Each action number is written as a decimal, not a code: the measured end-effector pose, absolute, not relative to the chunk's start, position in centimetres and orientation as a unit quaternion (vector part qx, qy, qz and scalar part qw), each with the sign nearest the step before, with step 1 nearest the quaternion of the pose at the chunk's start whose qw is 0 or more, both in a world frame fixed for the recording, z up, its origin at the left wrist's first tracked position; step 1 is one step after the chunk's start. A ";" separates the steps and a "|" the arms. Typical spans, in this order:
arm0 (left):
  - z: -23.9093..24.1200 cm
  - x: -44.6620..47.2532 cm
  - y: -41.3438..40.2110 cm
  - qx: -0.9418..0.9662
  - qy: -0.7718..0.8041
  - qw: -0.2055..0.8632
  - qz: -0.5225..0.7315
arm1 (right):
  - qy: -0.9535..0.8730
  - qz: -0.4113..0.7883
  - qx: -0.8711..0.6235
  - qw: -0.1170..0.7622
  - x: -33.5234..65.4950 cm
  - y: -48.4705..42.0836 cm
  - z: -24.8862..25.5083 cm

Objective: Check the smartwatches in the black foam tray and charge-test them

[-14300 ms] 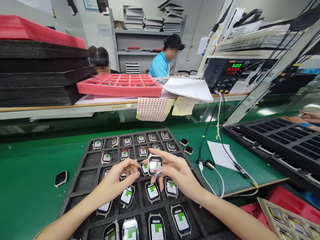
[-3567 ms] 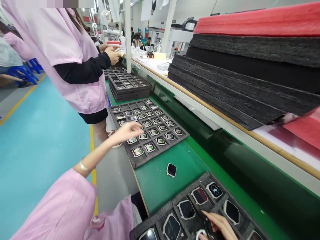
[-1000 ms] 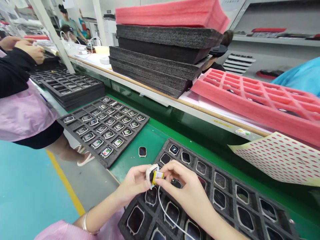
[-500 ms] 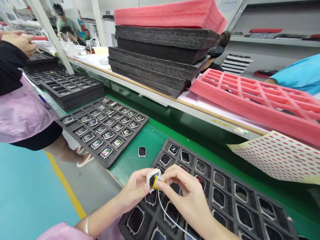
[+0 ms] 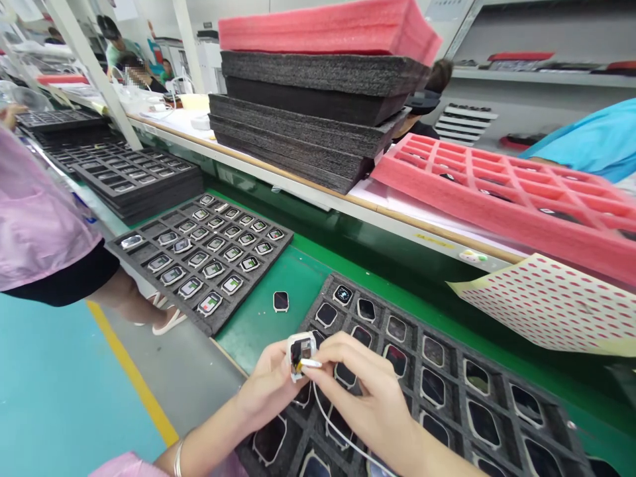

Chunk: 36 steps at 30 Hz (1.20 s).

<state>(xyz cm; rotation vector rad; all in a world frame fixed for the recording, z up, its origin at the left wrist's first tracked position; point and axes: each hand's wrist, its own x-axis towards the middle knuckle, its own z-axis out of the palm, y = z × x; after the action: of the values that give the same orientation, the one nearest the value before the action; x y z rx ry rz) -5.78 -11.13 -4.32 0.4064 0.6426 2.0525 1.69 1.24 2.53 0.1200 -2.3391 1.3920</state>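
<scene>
Watch case [image 5: 294, 344], open: held in left hand [image 5: 268, 381], above near tray [image 5: 416, 330]. Apparent battery [image 5: 311, 363]: pinched by right hand [image 5: 370, 387], at case. Step, seemingly: battery handling; next move likely calls for steady case.

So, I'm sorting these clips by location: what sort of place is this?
Most likely an electronics workshop, assembling or repairing smartwatches. The left hand holds an opened watch, a foam tray of watches lies on the green bench, and black foam is stacked behind.

Watch case [image 5: 293, 342] off-white, cable [image 5: 365, 454] white, nearest tray [image 5: 454, 391] charcoal, bench top [image 5: 253, 331] green, hanging sheet [image 5: 551, 308] cream, red-dotted.
</scene>
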 end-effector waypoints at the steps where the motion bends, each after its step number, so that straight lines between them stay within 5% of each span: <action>1: -4.3 -5.8 -11.1 0.166 0.259 0.466 0.829 | -0.844 0.499 0.041 0.192 1.5 1.5 2.8; 21: -5.2 -5.8 -11.3 0.167 0.251 0.521 0.799 | -0.735 0.671 -0.092 0.026 0.8 2.2 4.0; 30: -4.4 -6.8 -10.8 0.159 0.281 0.509 0.798 | -0.683 0.723 -0.079 0.062 -0.6 2.3 1.1; 33: -3.0 -10.3 -12.5 0.275 0.454 0.406 0.744 | -0.691 0.716 -0.058 0.078 -1.1 4.0 1.2; 36: -2.1 -16.6 -15.9 0.334 0.718 0.122 0.598 | -0.694 0.698 -0.100 0.143 -0.2 6.2 1.5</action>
<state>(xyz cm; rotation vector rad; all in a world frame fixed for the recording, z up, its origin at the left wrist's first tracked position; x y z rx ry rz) -16.59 -15.86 -2.11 0.9743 2.0970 1.7463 -0.18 6.24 1.51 -0.2881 -2.0029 2.0142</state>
